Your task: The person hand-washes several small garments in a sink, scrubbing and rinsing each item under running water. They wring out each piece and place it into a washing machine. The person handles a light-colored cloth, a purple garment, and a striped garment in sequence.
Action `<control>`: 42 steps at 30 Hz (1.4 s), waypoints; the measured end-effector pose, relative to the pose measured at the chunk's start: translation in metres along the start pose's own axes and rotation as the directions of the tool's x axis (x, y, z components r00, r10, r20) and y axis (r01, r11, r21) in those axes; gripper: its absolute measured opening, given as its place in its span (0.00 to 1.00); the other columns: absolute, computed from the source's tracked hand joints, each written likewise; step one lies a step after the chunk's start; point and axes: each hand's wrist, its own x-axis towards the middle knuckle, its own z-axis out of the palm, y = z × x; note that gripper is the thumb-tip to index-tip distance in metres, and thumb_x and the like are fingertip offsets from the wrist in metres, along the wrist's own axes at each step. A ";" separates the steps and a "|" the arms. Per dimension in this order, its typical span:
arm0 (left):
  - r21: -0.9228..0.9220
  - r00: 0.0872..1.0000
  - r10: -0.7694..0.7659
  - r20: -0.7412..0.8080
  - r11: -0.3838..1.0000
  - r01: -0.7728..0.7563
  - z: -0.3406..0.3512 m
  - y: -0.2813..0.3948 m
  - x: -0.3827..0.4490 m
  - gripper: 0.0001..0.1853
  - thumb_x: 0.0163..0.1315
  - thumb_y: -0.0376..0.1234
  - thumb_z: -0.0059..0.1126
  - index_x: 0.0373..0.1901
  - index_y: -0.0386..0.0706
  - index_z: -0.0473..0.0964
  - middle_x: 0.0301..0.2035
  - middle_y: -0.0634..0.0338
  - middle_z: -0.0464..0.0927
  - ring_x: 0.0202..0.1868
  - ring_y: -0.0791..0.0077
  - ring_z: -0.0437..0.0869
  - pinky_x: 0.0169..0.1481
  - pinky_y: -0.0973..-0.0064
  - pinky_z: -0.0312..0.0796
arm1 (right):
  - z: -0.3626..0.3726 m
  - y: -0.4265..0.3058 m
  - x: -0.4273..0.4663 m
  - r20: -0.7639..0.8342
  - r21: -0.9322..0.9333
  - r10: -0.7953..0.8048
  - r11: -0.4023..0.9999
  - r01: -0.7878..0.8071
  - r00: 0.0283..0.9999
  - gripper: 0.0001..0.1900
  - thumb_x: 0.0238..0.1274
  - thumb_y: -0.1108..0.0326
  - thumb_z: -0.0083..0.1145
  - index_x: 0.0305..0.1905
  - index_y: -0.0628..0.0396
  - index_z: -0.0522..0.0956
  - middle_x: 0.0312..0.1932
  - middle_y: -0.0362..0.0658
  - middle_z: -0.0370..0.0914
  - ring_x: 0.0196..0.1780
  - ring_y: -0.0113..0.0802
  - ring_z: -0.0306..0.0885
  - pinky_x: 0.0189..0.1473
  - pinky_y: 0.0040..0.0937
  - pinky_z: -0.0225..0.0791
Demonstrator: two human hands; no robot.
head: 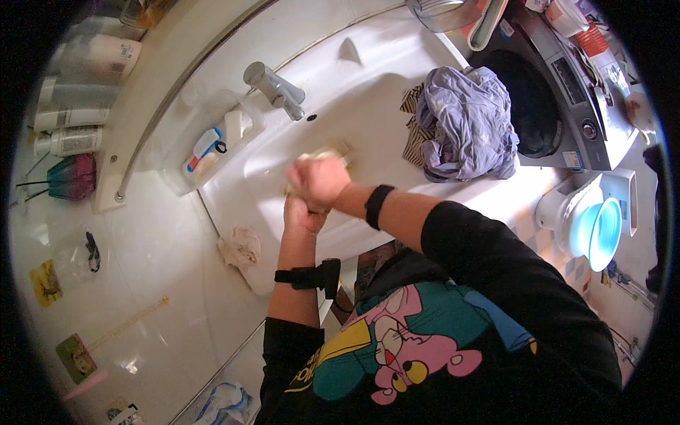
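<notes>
Both hands are together over a white washbasin, blurred by motion. My right hand is closed around a pale yellowish cloth, part of which sticks out beyond the fingers. Just below it, my left hand is closed against the same bunched cloth, its fingers mostly hidden. The cloth's exact kind cannot be made out. A chrome faucet stands at the basin's back edge, beyond the hands.
Crumpled lavender fabric and striped cloth lie on the basin's right side. A beige cloth rests at its left corner. A clear caddy holds a brush. A washing machine and blue basin are at right.
</notes>
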 end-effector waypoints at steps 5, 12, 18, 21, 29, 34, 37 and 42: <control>-0.462 0.719 0.366 0.591 0.884 -0.071 -0.020 -0.011 0.012 0.19 0.61 0.50 0.50 0.43 0.47 0.72 0.48 0.62 0.75 0.49 0.73 0.75 0.51 0.68 0.69 | 0.019 -0.014 0.001 -0.329 -0.015 -0.256 0.964 0.266 0.909 0.15 0.56 0.48 0.55 0.30 0.49 0.78 0.25 0.46 0.79 0.30 0.50 0.79 0.35 0.45 0.71; -0.075 0.999 0.003 -0.043 0.997 -0.006 0.029 0.015 -0.024 0.20 0.69 0.47 0.38 0.54 0.46 0.69 0.47 0.60 0.78 0.44 0.66 0.82 0.45 0.65 0.79 | 0.013 0.038 0.040 0.114 0.202 0.269 0.936 -0.287 0.956 0.26 0.64 0.41 0.41 0.44 0.51 0.81 0.40 0.53 0.81 0.45 0.51 0.79 0.48 0.41 0.71; -0.359 0.885 0.021 0.465 0.918 0.167 0.019 0.041 -0.029 0.20 0.69 0.46 0.39 0.51 0.44 0.72 0.48 0.56 0.78 0.49 0.59 0.81 0.52 0.59 0.76 | 0.057 0.075 0.031 0.639 0.767 0.240 -0.265 -0.584 0.731 0.33 0.62 0.35 0.40 0.49 0.55 0.79 0.46 0.49 0.79 0.48 0.39 0.76 0.52 0.38 0.68; -0.485 0.964 -0.096 0.246 0.849 0.209 0.008 0.043 -0.026 0.27 0.68 0.51 0.39 0.58 0.42 0.68 0.53 0.50 0.74 0.56 0.55 0.76 0.59 0.54 0.70 | 0.059 0.073 0.031 0.627 0.761 0.132 -0.316 -0.567 0.768 0.25 0.62 0.44 0.51 0.53 0.52 0.77 0.49 0.45 0.78 0.47 0.37 0.77 0.49 0.36 0.69; -0.151 0.995 -0.094 0.027 0.984 0.097 -0.005 0.041 -0.038 0.44 0.60 0.63 0.40 0.68 0.41 0.53 0.62 0.43 0.61 0.63 0.48 0.65 0.64 0.48 0.60 | 0.040 0.008 -0.006 0.027 0.462 0.125 0.878 -0.124 0.992 0.17 0.54 0.52 0.56 0.36 0.55 0.81 0.28 0.52 0.81 0.33 0.49 0.81 0.40 0.40 0.74; -0.193 0.968 0.046 0.248 0.981 0.002 -0.010 0.030 -0.014 0.24 0.70 0.47 0.36 0.59 0.41 0.66 0.51 0.55 0.74 0.52 0.63 0.77 0.56 0.63 0.71 | 0.031 -0.006 -0.014 -0.173 0.194 -0.368 0.897 0.398 0.914 0.14 0.50 0.50 0.60 0.26 0.49 0.78 0.20 0.43 0.77 0.27 0.44 0.78 0.32 0.40 0.72; -0.227 0.982 0.118 0.146 0.970 -0.083 0.002 0.023 -0.011 0.21 0.70 0.46 0.39 0.55 0.43 0.68 0.50 0.57 0.75 0.51 0.64 0.78 0.54 0.64 0.73 | 0.020 0.013 0.014 -0.371 0.046 -0.423 0.881 0.471 0.827 0.17 0.52 0.48 0.59 0.24 0.50 0.77 0.30 0.42 0.76 0.35 0.41 0.77 0.33 0.40 0.70; -0.294 0.981 0.121 0.152 0.953 -0.072 0.037 0.029 -0.018 0.23 0.69 0.47 0.35 0.58 0.46 0.68 0.54 0.54 0.73 0.54 0.58 0.77 0.57 0.58 0.72 | 0.020 0.035 0.025 0.283 0.954 0.457 -0.044 -0.296 0.843 0.33 0.57 0.36 0.53 0.57 0.53 0.70 0.50 0.51 0.74 0.52 0.43 0.75 0.58 0.40 0.67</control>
